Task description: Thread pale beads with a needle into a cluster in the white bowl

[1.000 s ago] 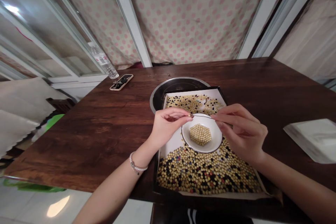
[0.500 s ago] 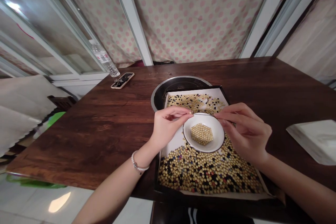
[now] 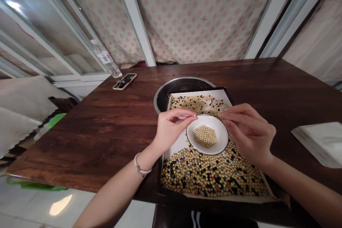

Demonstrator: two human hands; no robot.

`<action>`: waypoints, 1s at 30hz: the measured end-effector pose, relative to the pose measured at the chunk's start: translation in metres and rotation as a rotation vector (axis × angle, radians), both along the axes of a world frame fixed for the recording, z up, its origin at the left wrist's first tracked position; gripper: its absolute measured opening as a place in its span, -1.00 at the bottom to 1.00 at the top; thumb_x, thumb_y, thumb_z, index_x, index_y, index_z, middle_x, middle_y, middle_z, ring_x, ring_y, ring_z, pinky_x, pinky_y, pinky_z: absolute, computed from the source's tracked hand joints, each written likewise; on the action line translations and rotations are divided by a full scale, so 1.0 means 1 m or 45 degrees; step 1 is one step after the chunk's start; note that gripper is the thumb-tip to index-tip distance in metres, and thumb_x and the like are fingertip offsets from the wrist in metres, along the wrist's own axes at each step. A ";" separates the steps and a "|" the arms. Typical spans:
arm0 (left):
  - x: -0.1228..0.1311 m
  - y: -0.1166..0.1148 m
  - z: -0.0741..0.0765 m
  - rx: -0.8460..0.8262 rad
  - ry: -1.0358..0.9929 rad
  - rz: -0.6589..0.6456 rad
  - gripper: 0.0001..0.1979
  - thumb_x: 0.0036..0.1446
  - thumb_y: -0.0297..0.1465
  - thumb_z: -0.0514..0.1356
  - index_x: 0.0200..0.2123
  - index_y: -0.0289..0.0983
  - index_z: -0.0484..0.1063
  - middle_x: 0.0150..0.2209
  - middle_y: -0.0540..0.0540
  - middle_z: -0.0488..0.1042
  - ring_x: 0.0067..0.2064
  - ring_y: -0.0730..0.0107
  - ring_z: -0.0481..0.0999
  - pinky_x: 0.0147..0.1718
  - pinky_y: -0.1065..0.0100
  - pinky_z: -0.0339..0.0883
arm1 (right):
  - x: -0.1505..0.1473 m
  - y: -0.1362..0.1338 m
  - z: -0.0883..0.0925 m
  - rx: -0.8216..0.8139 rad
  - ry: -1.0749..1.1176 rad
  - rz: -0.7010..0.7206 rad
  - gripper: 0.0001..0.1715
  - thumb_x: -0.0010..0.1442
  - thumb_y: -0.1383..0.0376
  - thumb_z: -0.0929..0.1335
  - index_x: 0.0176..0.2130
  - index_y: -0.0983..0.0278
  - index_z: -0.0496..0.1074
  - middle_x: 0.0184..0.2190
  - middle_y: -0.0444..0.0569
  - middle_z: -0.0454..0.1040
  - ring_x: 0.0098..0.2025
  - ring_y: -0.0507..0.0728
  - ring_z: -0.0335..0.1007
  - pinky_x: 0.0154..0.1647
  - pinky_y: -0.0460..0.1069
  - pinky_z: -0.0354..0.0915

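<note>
Left fingers (image 3: 184, 113) pinched, right fingers (image 3: 232, 112) curled, over a white bowl (image 3: 207, 120); soybeans (image 3: 211, 178) cover the tray (image 3: 199, 92).

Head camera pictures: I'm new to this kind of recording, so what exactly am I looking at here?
There is no machine here: one camera worn on a person's head looks down at their two bare hands, and every picture comes from it. On a dark brown wooden table sits a black tray lined with white paper, spread with small round yellow and black beads. A round white bowl with a dark rim stands on them, holding a neat pile of pale yellow beads. The left hand and right hand pinch just above the bowl; whatever they hold is too thin to make out.
</note>
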State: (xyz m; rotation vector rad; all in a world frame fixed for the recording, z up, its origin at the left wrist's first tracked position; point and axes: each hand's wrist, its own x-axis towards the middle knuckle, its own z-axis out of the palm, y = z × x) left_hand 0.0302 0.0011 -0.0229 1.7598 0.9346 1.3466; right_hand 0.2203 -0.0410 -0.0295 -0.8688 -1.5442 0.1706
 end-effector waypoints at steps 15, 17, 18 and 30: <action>0.001 -0.001 0.001 -0.039 0.014 0.012 -0.91 -0.09 -0.49 0.33 -0.44 -0.22 0.53 -0.40 -0.01 0.59 -0.39 0.44 0.57 -0.32 0.37 0.52 | 0.000 0.000 0.001 0.006 -0.036 -0.035 -0.75 0.08 0.43 0.36 -0.25 0.12 0.52 -0.37 -0.08 0.45 -0.35 0.08 0.40 -0.41 -0.01 0.36; 0.001 -0.001 0.001 -0.037 0.013 0.008 -0.91 -0.09 -0.49 0.33 -0.43 -0.23 0.53 -0.40 -0.01 0.59 -0.39 0.45 0.56 -0.32 0.40 0.51 | 0.000 0.000 0.001 0.007 -0.029 -0.029 -0.73 0.08 0.44 0.36 -0.24 0.12 0.52 -0.37 -0.08 0.44 -0.34 0.08 0.40 -0.41 0.00 0.36; 0.001 -0.001 0.001 -0.037 0.012 0.007 -0.91 -0.09 -0.50 0.33 -0.43 -0.23 0.53 -0.40 -0.01 0.59 -0.39 0.46 0.56 -0.32 0.40 0.51 | 0.000 0.000 0.001 0.004 -0.027 -0.025 -0.72 0.07 0.45 0.36 -0.24 0.12 0.52 -0.37 -0.08 0.44 -0.34 0.08 0.39 -0.41 0.00 0.35; 0.000 0.003 0.000 -0.093 -0.059 -0.004 -0.90 -0.11 -0.50 0.33 -0.44 -0.23 0.52 -0.41 -0.01 0.59 -0.38 0.42 0.58 -0.29 0.34 0.51 | 0.000 0.002 -0.001 -0.043 0.036 -0.012 -0.74 0.08 0.44 0.37 -0.24 0.13 0.52 -0.36 -0.07 0.45 -0.33 0.08 0.40 -0.39 0.00 0.37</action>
